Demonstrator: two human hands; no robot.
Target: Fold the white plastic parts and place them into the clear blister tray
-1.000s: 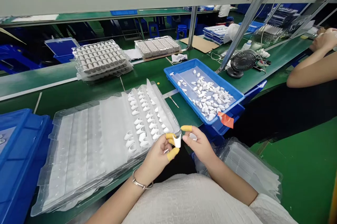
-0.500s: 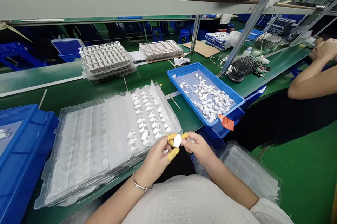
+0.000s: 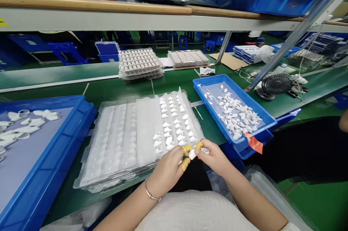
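Note:
My left hand (image 3: 170,167) and my right hand (image 3: 214,158) meet just in front of my body, both wearing yellow finger cots. Together they pinch one small white plastic piece (image 3: 192,154) between their fingertips. A second white piece (image 3: 205,150) shows inside my right hand. The hands hover at the near right corner of a clear blister tray (image 3: 122,144), whose right columns hold several white pieces (image 3: 172,122). To the right stands a blue bin (image 3: 269,119) with a loose heap of the same white pieces (image 3: 236,115).
A second blue bin (image 3: 54,158) with a few white pieces sits at the left. Stacked filled trays (image 3: 140,63) lie on the far belt. A small black fan (image 3: 273,86) stands at the right. Someone in black (image 3: 304,147) sits to my right. A shelf beam (image 3: 136,17) runs overhead.
My hands have closed together on the white piece; a second ago the right hand was slightly apart from it. The view has swung left, so the left blue bin shows more.

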